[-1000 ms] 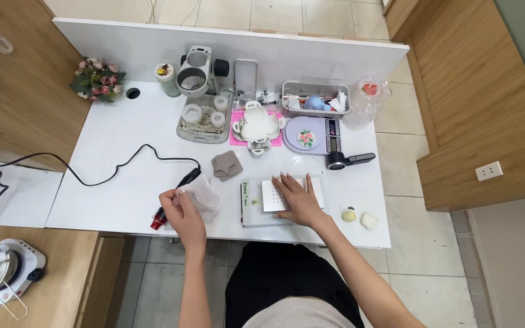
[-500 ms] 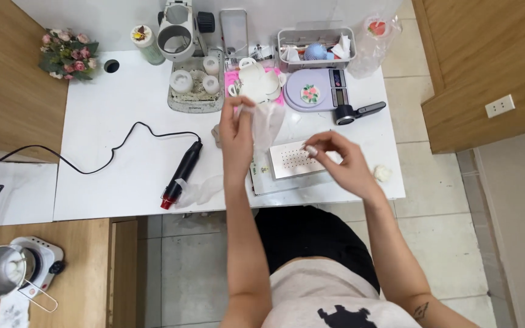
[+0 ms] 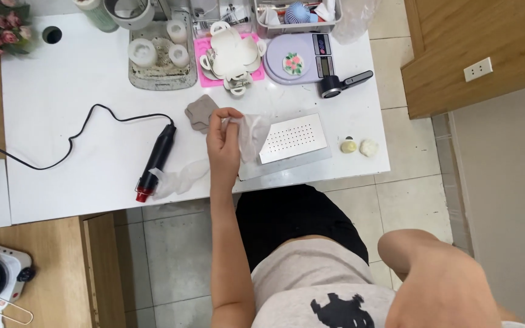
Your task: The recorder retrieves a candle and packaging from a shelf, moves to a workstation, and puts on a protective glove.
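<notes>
On the white table (image 3: 62, 109), the person's left hand (image 3: 225, 146) pinches a thin translucent sheet (image 3: 251, 135) at its left edge. The sheet hangs just right of the fingers, over the dotted white board (image 3: 293, 138). The right hand is out of sight.

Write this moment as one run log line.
left hand: holds clear glove over table | right hand: out of view | heat tool: lying untouched | dotted plate: beside glove

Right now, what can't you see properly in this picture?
- Right hand: head view, only the bent arm shows near the lens; the hand is hidden.
- Left hand: its fingers pinch a clear plastic piece, too see-through to identify.
- Clear tray: cut off by the top edge.
- Two small lumps: too small to tell what they are.
</notes>
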